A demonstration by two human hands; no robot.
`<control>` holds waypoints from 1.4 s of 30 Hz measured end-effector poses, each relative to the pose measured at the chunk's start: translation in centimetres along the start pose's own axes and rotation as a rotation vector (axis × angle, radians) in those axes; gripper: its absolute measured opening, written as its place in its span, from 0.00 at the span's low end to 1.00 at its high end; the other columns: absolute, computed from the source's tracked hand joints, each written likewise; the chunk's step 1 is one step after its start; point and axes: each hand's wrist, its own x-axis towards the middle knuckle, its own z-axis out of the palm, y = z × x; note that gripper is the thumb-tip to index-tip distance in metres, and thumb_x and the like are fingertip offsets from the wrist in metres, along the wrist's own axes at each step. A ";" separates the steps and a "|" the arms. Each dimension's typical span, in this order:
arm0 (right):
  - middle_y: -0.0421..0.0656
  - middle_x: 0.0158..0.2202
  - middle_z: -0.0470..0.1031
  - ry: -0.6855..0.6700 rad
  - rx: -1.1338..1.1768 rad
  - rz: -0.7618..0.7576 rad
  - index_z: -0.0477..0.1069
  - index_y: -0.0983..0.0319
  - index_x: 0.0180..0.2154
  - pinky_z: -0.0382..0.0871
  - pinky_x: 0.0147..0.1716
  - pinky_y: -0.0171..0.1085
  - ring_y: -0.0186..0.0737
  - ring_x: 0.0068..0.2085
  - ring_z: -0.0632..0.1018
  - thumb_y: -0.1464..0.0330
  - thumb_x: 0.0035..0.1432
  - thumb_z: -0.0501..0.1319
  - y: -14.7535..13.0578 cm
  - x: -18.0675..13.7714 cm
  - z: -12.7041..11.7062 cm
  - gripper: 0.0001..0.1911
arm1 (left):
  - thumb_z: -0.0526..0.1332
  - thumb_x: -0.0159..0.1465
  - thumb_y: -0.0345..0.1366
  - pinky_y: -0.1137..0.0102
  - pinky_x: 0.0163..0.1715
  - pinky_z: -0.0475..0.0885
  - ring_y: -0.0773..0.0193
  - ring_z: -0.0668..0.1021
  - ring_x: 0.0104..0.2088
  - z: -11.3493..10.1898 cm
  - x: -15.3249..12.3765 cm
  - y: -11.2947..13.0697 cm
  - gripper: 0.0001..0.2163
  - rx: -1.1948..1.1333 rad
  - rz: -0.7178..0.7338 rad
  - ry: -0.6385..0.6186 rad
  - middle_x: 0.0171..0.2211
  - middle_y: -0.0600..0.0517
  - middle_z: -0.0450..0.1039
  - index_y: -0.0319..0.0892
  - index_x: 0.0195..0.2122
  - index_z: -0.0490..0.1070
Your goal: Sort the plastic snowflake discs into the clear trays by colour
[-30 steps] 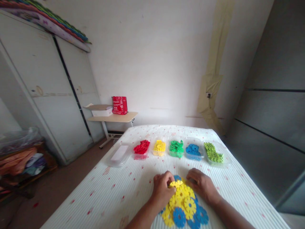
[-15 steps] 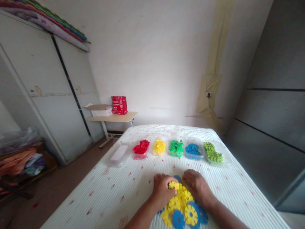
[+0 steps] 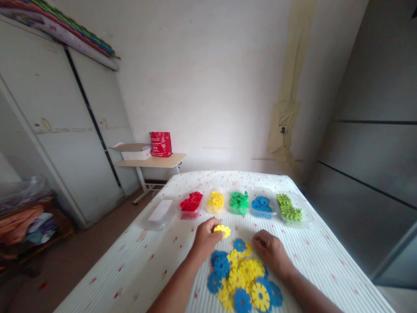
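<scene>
My left hand (image 3: 206,238) pinches a yellow notched plastic disc (image 3: 223,231) above the tablecloth, left of and beyond a loose pile. Yellow discs (image 3: 245,270) fill the middle of that pile, with blue discs (image 3: 222,265) around the edges, some overlapping. Beside the pile's far right side, my right hand (image 3: 269,250) rests with its fingers curled together; whether anything is in them is hidden. Farther off, a clear tub of yellow discs (image 3: 215,200) stands in a row with tubs of red pieces (image 3: 191,202), green pieces (image 3: 239,201) and blue pieces (image 3: 261,204).
A tub of light-green pieces (image 3: 289,208) ends the row on the right. At its left end lies a clear container with a white slab (image 3: 160,211). Behind, a small side table (image 3: 153,161) carries a red bag (image 3: 160,144) and a white box (image 3: 136,154).
My left hand has lifted a yellow disc off the pile and moved left and away. The right hand has drawn slightly right, its fingers curled, uncovering more blue discs.
</scene>
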 end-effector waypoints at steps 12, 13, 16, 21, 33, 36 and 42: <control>0.43 0.28 0.72 0.003 0.009 -0.007 0.69 0.62 0.26 0.64 0.30 0.33 0.37 0.29 0.73 0.66 0.55 0.49 0.0 0.2 -0.1 0.13 | 0.57 0.48 0.23 0.71 0.38 0.66 0.64 0.74 0.37 -1.3 8.7 2.5 0.14 0.189 0.075 0.315 0.36 0.49 0.73 0.38 0.37 0.70; 0.43 0.28 0.72 0.003 0.011 -0.004 0.69 0.62 0.26 0.64 0.30 0.33 0.37 0.29 0.73 0.66 0.55 0.49 0.0 0.2 0.0 0.13 | 0.57 0.48 0.23 0.71 0.38 0.66 0.65 0.74 0.36 -1.1 7.9 2.1 0.14 0.205 0.082 0.307 0.35 0.50 0.73 0.38 0.36 0.71; 0.43 0.29 0.73 -0.014 0.005 0.014 0.70 0.62 0.29 0.65 0.31 0.33 0.37 0.30 0.73 0.67 0.54 0.50 0.4 0.3 0.1 0.12 | 0.55 0.49 0.23 0.73 0.34 0.67 0.67 0.74 0.32 -0.5 4.4 0.5 0.11 0.243 0.107 0.249 0.31 0.52 0.74 0.39 0.32 0.72; 0.44 0.34 0.75 -0.037 -0.031 0.036 0.72 0.61 0.35 0.66 0.35 0.34 0.39 0.35 0.75 0.65 0.55 0.50 0.4 0.4 0.3 0.14 | 0.53 0.49 0.23 0.73 0.31 0.67 0.66 0.74 0.29 -1.0 -0.6 -3.0 0.09 0.355 0.129 0.148 0.26 0.53 0.73 0.40 0.24 0.71; 0.43 0.38 0.72 -0.153 -0.265 0.012 0.73 0.59 0.35 0.62 0.39 0.33 0.38 0.39 0.73 0.67 0.50 0.59 -2.5 1.9 1.9 0.09 | 0.52 0.52 0.26 0.72 0.33 0.67 0.65 0.75 0.31 -1.1 -1.1 -4.5 0.09 0.359 0.123 0.161 0.28 0.51 0.74 0.40 0.27 0.71; 0.43 0.35 0.71 -0.141 -0.218 0.022 0.72 0.61 0.32 0.61 0.37 0.31 0.37 0.38 0.72 0.69 0.49 0.58 -2.4 1.8 1.8 0.06 | 0.52 0.52 0.26 0.72 0.33 0.67 0.65 0.75 0.31 -1.2 -1.2 -4.6 0.09 0.360 0.130 0.160 0.28 0.51 0.74 0.40 0.27 0.71; 0.37 0.25 0.68 -0.155 -0.137 0.097 0.66 0.62 0.29 0.56 0.27 0.29 0.32 0.27 0.67 0.74 0.45 0.56 -3.8 1.9 1.0 0.05 | 0.52 0.52 0.26 0.72 0.33 0.67 0.65 0.75 0.30 -1.2 -1.1 -4.5 0.08 0.355 0.132 0.168 0.27 0.51 0.74 0.40 0.27 0.71</control>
